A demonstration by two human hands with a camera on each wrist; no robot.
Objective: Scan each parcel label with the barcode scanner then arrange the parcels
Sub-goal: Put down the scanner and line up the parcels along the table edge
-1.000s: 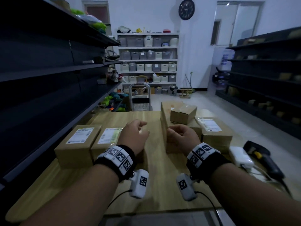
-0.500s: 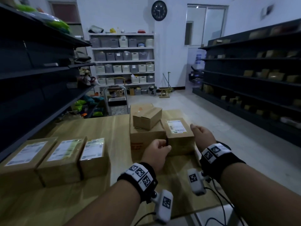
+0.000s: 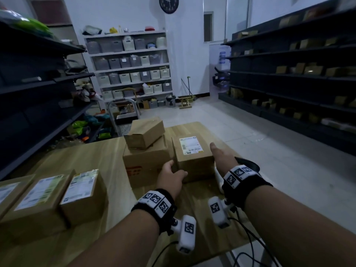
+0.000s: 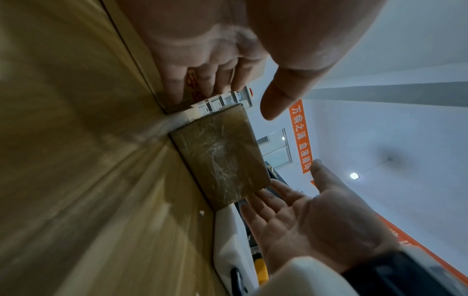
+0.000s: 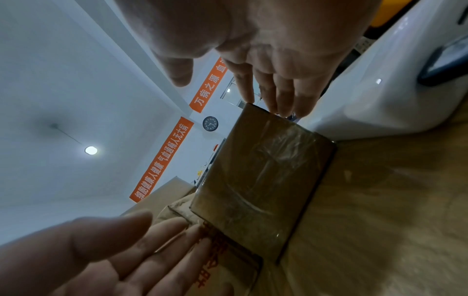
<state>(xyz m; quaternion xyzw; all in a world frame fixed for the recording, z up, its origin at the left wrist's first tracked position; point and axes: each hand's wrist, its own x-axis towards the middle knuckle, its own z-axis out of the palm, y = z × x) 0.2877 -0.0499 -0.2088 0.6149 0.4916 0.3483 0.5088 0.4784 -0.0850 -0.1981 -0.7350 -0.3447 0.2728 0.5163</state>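
A brown parcel with a white label (image 3: 192, 157) sits on the wooden table (image 3: 96, 157), right of a two-box stack. My left hand (image 3: 171, 173) has straight fingers in the gap at the parcel's left side, thumb free (image 4: 276, 96). My right hand (image 3: 221, 157) lies flat against the parcel's right side, fingers straight (image 5: 273, 96). The parcel's taped near face (image 4: 220, 154) shows between both hands. The black barcode scanner (image 3: 248, 164) is mostly hidden behind my right wrist, beside its white base (image 4: 228, 240).
The stack is a large box with red print (image 3: 144, 166) with a small box (image 3: 144, 132) on top. Three labelled parcels (image 3: 82, 191) stand in a row at the table's left. Dark shelving runs along both sides, and a cart (image 3: 125, 116) stands beyond the table.
Both hands left the row of parcels on the left and moved right to the labelled parcel. The left hand uncurled from a fist, and both now sit flat at the parcel's sides.
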